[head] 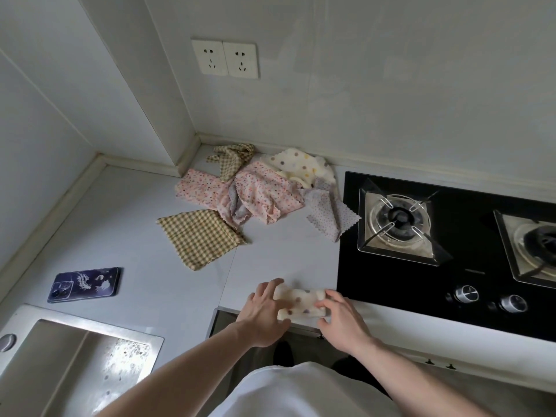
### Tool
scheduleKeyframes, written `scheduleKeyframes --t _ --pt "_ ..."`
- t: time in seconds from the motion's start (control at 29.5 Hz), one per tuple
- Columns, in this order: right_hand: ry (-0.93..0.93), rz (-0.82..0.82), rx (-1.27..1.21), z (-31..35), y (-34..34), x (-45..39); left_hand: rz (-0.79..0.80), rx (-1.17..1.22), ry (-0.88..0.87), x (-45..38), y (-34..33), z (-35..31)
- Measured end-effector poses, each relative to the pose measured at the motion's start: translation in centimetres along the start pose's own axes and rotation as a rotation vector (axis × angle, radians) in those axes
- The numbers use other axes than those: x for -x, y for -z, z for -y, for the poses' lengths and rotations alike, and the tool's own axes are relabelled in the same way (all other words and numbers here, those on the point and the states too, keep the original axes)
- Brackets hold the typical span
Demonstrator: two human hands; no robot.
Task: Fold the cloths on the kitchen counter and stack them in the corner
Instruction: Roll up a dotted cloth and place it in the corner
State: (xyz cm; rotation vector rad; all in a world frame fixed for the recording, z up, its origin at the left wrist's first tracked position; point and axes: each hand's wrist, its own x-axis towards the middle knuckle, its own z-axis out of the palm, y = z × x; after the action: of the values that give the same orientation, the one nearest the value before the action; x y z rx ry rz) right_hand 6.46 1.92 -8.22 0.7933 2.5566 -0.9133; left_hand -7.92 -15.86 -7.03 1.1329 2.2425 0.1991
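Observation:
A folded cream cloth with coloured dots (301, 302) lies at the counter's front edge. My left hand (261, 311) rests on its left end with fingers spread flat. My right hand (337, 317) holds its right end, fingers curled over the edge. Behind, a loose heap lies toward the corner: a yellow checked cloth (200, 237) spread flat, a pink flowered cloth (258, 194), a second checked cloth (233, 158), another cream dotted cloth (301, 167) and a pale lilac dotted cloth (329, 215).
A black gas hob (451, 236) with two burners fills the right of the grey counter (144, 221). A phone in a dark blue case (84, 284) lies at the left, above a steel sink (75, 365). Two wall sockets (225, 58) sit above the corner.

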Motion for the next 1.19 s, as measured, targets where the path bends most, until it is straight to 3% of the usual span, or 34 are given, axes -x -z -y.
scheduleKeyframes --t 0.14,0.27,0.37,0.48,0.61,0.75,0.92,1.19 --pt "-0.051 0.039 -0.05 0.3 -0.1 -0.5 0.043 0.211 0.075 -1.1 0.0 0.0" --pt "-0.126 0.081 -0.177 0.1 -0.4 -0.6 0.006 0.28 0.086 -1.3 0.2 -0.2" --pt "-0.19 0.022 -0.324 -0.3 0.1 0.2 -0.08 0.371 0.105 -0.9 1.1 -1.0" --pt "-0.26 -0.078 -0.659 -0.3 2.6 1.4 -0.162 0.577 0.089 0.2 3.0 -3.1" --pt "-0.227 -0.013 -1.021 -0.4 8.4 3.9 -0.18 0.827 -0.009 0.9 5.9 -7.5" --pt "-0.138 0.028 -0.98 -2.2 12.5 7.0 -0.1 0.967 -0.094 0.0 7.6 -12.7" --pt "-0.166 -0.11 -1.0 -7.6 15.4 11.1 -0.06 1.04 -0.189 -1.8 8.1 -19.7" --pt "-0.262 -0.32 -0.963 -19.1 19.8 19.9 0.004 0.903 -0.28 -4.1 4.3 -32.3"
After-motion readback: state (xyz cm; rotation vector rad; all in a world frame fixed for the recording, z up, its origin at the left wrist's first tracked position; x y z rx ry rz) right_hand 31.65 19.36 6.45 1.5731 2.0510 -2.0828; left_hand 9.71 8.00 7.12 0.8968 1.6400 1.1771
